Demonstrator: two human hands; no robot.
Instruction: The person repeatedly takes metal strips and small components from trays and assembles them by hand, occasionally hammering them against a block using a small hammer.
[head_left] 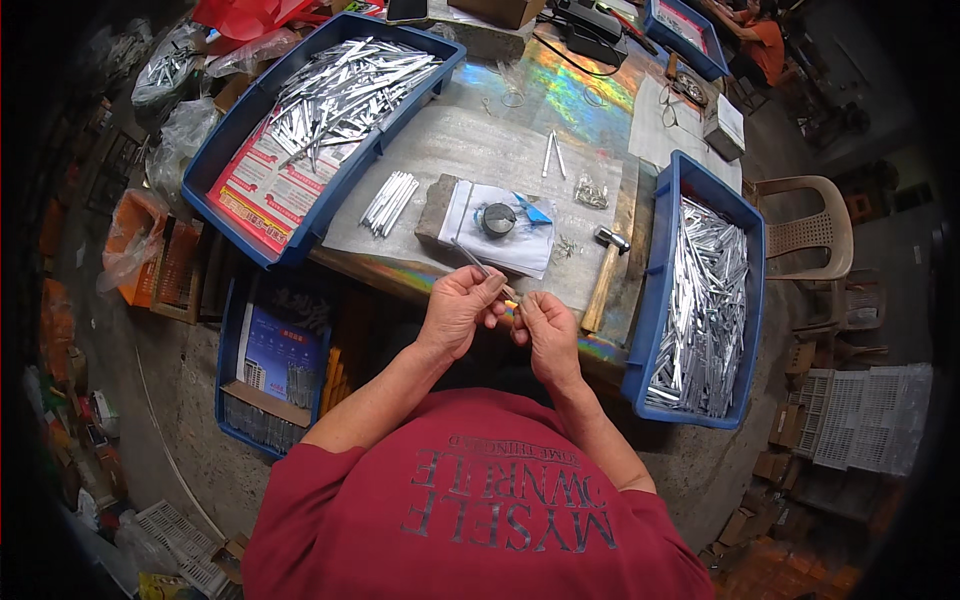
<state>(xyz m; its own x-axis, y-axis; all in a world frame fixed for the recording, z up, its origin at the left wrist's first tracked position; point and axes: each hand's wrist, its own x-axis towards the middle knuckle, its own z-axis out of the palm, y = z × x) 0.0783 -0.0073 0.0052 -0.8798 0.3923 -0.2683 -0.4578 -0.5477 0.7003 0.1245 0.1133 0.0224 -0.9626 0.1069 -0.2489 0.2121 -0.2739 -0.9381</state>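
Close to the table's near edge, my left hand [462, 310] is closed around a thin metal rod [470, 258], which tilts up and away to the left. My right hand [549, 332] pinches at the rod's near end; whatever tiny part sits between its fingertips is too small to make out. Just beyond them, a stone-like block [434, 207] carries stained white paper [524, 258]. On that paper sit a small dark round pot [497, 220] and a blue scrap [535, 211]. A hammer [601, 284] with a wooden handle lies to the right, near some scattered small pins [568, 247].
Blue trays of shiny metal rods flank the table: one at left [323, 200], one at right [662, 300]. A rod bundle [390, 204], two loose rods [553, 155] and a clear bag of small parts [592, 191] lie between. A plastic chair [808, 225] stands at right; another person [763, 50] sits far right.
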